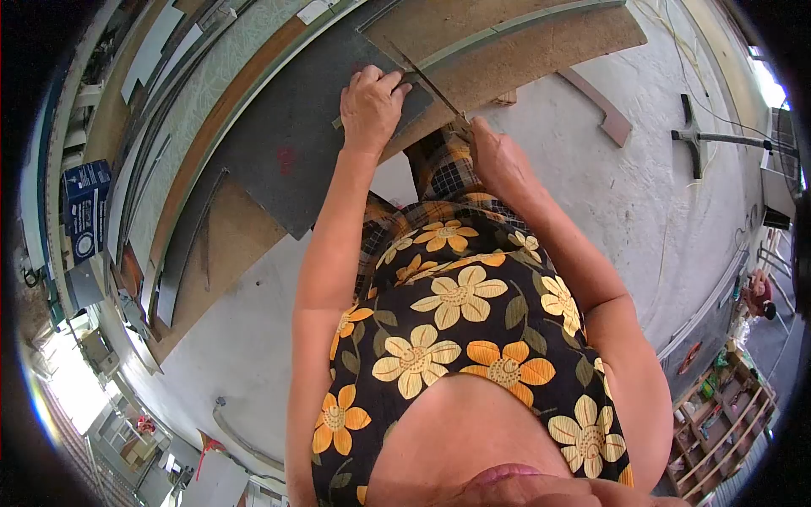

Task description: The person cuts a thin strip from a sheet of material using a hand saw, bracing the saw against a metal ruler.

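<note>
My right hand (500,160) is wrapped round the handle of a narrow hand saw (431,84). Its long thin blade points away to the upper left, across the edge of a dark grey sheet (287,127). My left hand (372,106) presses on that sheet close to the blade, its fingers curled over and bunched, fingertips partly hidden. Red marks show on the sheet's surface. Beneath and beyond it lies a brown board (541,51) with a pale green curved strip (498,29) along it.
Long curved strips and panels (220,110) are stacked on the left, beside a blue box (86,211). On the pale floor to the right lie a pinkish angled piece (604,110) and a dark T-shaped stand (694,135). A wooden compartment rack (718,422) and a person (758,291) are farther right.
</note>
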`<move>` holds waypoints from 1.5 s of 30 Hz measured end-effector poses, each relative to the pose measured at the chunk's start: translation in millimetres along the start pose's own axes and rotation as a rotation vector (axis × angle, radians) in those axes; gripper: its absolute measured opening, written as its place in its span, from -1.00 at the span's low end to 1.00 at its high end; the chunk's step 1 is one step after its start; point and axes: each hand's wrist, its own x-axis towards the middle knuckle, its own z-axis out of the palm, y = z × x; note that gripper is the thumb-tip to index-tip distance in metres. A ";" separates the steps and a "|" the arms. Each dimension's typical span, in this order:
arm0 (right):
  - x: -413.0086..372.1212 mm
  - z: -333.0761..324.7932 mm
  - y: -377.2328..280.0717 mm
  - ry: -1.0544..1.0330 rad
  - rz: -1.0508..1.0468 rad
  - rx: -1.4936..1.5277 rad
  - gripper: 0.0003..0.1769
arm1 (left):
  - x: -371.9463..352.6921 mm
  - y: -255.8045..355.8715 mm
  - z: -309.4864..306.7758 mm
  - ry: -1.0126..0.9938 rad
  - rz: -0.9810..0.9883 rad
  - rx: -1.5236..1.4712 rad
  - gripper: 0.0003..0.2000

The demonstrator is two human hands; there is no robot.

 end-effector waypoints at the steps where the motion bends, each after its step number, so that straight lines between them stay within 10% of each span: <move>1: 1.7 -1.4 -2.6 0.000 0.002 -0.004 -0.89 | 1.0 -0.9 -0.2 -0.002 0.005 -0.005 -0.79; 45: 11.8 2.9 -7.5 0.016 0.033 0.017 -0.82 | 10.8 -5.6 -11.0 -0.213 -0.105 -0.182 -0.67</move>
